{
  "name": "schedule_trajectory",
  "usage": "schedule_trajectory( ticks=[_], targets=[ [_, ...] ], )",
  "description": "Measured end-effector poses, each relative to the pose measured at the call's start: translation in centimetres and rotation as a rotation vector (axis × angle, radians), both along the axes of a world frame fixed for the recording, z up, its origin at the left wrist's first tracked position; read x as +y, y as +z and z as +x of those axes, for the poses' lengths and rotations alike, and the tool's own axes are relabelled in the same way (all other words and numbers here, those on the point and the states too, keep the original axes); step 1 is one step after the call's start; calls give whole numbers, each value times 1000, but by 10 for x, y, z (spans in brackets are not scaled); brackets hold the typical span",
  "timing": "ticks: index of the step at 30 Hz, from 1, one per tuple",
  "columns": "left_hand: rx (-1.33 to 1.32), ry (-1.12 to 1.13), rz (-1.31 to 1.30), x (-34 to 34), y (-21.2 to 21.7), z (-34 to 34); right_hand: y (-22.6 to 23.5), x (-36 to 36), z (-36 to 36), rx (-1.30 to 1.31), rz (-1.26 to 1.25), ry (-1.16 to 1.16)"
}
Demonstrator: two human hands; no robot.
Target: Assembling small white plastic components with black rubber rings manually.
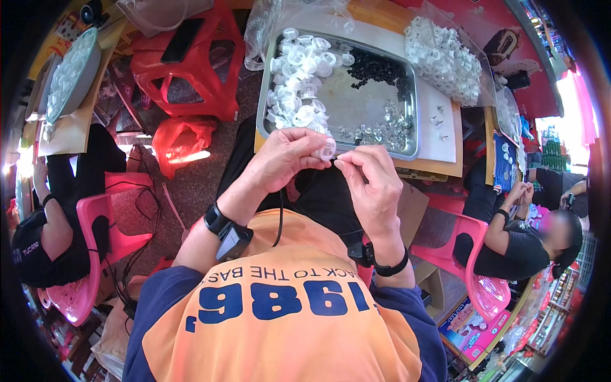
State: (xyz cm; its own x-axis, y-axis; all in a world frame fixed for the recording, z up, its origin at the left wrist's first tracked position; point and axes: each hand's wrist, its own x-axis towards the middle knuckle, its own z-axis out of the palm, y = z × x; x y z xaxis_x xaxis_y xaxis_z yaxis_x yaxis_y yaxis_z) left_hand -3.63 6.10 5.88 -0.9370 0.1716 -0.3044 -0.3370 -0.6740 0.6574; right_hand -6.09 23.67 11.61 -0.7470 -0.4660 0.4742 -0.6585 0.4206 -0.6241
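My left hand (283, 159) pinches a small round part of clear and white plastic (327, 149) over the near edge of a metal tray (414, 137). Close beside it, my right hand (375, 184) has thumb and forefinger pressed together. A tiny dark bit seems to show at those fingertips, too small to name. In the tray, similar white plastic parts (296, 105) are heaped on the left. Small black pieces (375, 70) lie at the far right, and small shiny clear or metallic pieces (391, 130) at the near right.
Right of the tray, a clear bag of white parts (443, 60) rests on the table, with a few small pieces (438, 121) nearby. A red stool (184, 70) bearing a phone (182, 41) stands left. People sit on pink chairs at both sides (48, 245) (515, 245).
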Motion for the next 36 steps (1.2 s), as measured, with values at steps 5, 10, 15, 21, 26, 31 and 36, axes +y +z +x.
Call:
schedule_trajectory(
  ticks=[5, 10, 15, 21, 26, 31, 36],
  targets=[
    [40, -82, 179, -6, -5, 2, 8, 0, -3, -68, -45, -17],
    [71, -88, 200, -5, -8, 4, 8, -2, -4, -53, -24, 1],
    [70, -92, 173, -3, 0, 5, 4, -2, -5, -16, -9, 20],
    [61, -97, 151, -2, 0, 7, 2, -1, -4, 6, 31, 0],
    [80, -85, 101, -2, 2, 7, -2, -1, -5, 93, 63, -4],
    [95, -82, -101, -2, -2, 7, -13, -2, -5, 105, 65, -1],
    [63, -72, -31, -1, -6, 6, -14, -5, -7, -357, -128, -41]
  ],
)
